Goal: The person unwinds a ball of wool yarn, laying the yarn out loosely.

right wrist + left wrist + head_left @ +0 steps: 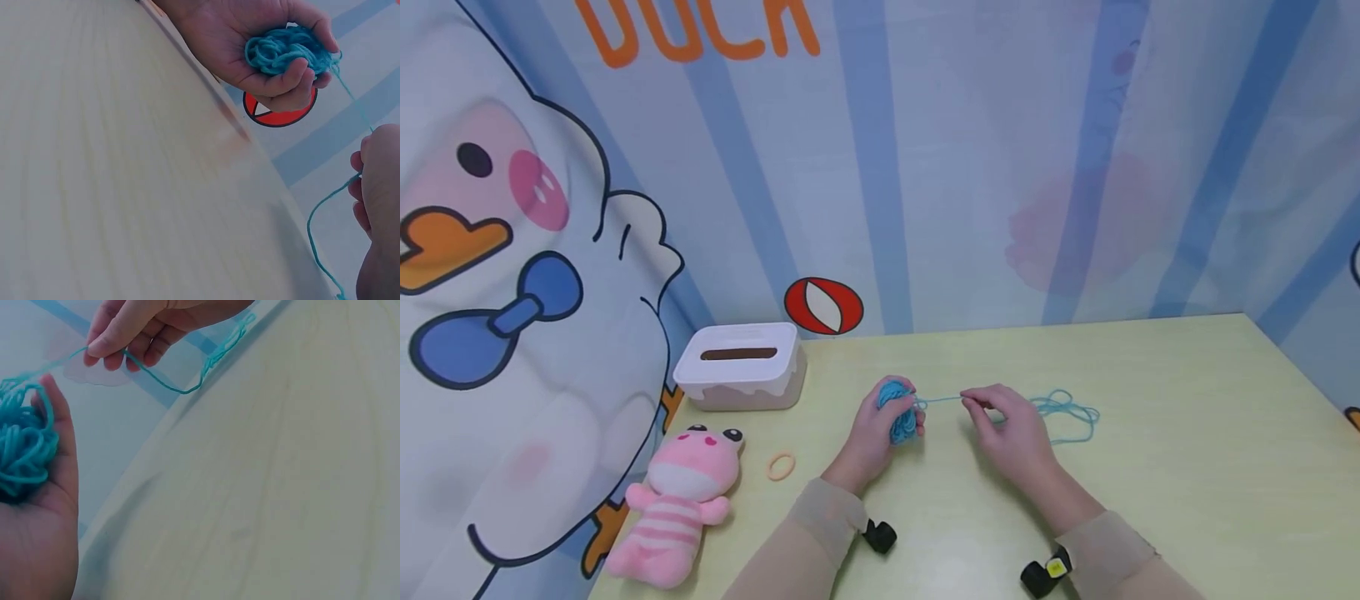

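Observation:
A bundle of blue yarn (897, 421) sits in my left hand (871, 433), with the fingers and thumb curled round it. From the bundle a single strand (942, 400) runs to my right hand (1013, 429), which pinches it between thumb and fingertips. In the right wrist view the yarn bundle (287, 51) is a tangle of loops, and the strand between the hands looks taut. Past my right hand the yarn continues into a loose pile (1067, 408) on the table. The left wrist view shows the right fingers (119, 337) closed on the strand.
A pink striped frog plush (673, 504) lies at the table's left, with a small orange ring (781, 467) beside it. Behind them stands a white-lidded tissue box (741, 367). A printed curtain (955, 167) hangs along the back of the pale table (1217, 467).

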{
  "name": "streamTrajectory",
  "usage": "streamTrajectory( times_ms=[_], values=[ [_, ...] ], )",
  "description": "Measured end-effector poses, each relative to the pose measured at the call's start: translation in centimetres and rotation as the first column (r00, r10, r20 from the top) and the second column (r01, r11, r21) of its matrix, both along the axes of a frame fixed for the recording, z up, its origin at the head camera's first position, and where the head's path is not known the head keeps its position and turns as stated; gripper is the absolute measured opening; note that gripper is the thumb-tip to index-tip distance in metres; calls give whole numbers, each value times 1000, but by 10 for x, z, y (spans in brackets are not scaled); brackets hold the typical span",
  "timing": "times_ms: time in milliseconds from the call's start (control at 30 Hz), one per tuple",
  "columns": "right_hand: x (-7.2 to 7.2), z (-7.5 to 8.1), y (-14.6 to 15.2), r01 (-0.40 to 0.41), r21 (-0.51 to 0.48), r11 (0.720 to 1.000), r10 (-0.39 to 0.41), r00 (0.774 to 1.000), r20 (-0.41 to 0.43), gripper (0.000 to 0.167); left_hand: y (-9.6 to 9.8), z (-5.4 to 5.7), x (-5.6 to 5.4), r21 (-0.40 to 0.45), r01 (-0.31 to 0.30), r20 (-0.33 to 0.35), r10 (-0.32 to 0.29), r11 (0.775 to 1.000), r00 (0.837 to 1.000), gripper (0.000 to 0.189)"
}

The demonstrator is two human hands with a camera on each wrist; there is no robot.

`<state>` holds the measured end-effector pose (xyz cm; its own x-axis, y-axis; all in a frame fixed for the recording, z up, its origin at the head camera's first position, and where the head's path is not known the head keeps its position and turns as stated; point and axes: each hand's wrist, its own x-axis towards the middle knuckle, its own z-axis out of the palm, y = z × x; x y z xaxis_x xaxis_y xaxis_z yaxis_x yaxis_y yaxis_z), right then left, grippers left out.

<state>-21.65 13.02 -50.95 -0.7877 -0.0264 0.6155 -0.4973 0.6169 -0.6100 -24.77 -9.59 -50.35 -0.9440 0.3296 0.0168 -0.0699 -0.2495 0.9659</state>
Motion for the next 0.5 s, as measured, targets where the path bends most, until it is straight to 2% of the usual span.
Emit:
streamTrajectory(
  times_ms=[300,500],
  values=[
    [-2,-6,29,69,-65,995,-73,996,-58,17,-1,0,0,-75,19,-15,-20,997,1000,16],
    [-1,-4,49,90,-79,993,-98,990,-100,18,-3,-2,-1,-106,19,-26,-22,994,999,40]
  ],
)
